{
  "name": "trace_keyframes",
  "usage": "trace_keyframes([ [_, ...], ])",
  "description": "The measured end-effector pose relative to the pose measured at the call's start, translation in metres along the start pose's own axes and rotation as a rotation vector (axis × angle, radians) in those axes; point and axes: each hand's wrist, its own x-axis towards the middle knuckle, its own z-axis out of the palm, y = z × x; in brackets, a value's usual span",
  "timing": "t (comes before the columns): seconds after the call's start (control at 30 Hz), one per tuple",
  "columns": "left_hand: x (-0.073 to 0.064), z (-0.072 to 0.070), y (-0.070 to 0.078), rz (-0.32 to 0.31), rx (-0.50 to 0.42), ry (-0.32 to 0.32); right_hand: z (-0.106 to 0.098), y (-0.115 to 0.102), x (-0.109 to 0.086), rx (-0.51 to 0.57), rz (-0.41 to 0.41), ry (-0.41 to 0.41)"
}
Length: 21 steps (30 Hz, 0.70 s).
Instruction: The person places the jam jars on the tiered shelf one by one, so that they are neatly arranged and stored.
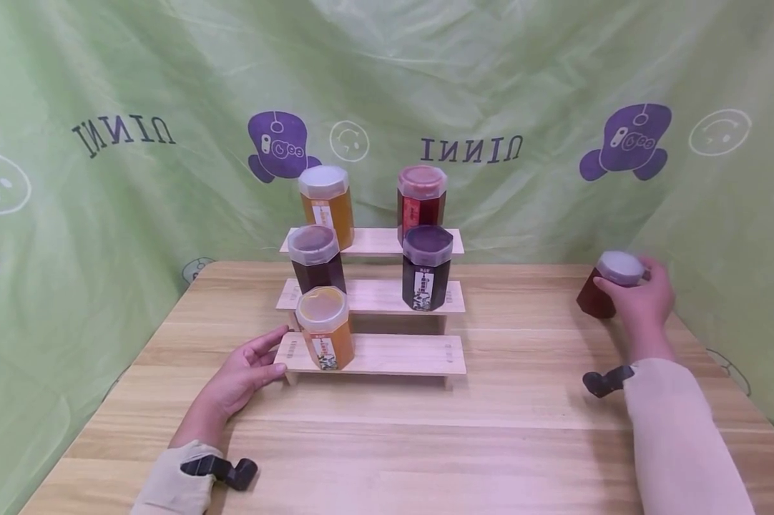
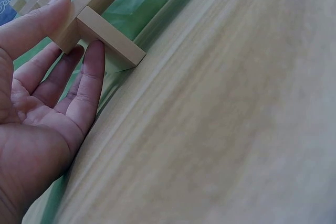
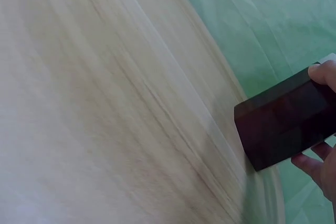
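Note:
At the table's right side my right hand (image 1: pixel 647 297) grips a dark red jar (image 1: pixel 596 295) with a frosted lid, thumb on one side near the lid and fingers on the other. The right wrist view shows the tilted jar (image 3: pixel 286 121) close over the wood. My left hand (image 1: pixel 244 372) holds the left end of the lowest step of a wooden tiered shelf (image 1: pixel 400 354). In the left wrist view the thumb lies on the shelf's end (image 2: pixel 105 32) with the fingers beneath it. An orange jar (image 1: pixel 327 336) stands on that lowest step, near this hand.
Two dark jars, one left (image 1: pixel 316 261) and one right (image 1: pixel 427 272), stand on the middle step. The top step bears a yellow jar (image 1: pixel 329 207) and a red jar (image 1: pixel 421 204). A green printed cloth (image 1: pixel 387 79) hangs behind the wooden table (image 1: pixel 425 458) and along both sides.

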Motion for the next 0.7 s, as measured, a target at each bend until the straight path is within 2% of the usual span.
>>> trace_keyframes([
  [0.37, -0.001, 0.001, 0.001, -0.001, -0.010, -0.007, 0.006, -0.001, -0.011, 0.027, 0.047, 0.048],
  [0.7, -0.001, 0.002, 0.002, -0.007, -0.005, -0.001, 0.006, -0.002, -0.020, 0.040, 0.071, 0.057],
])
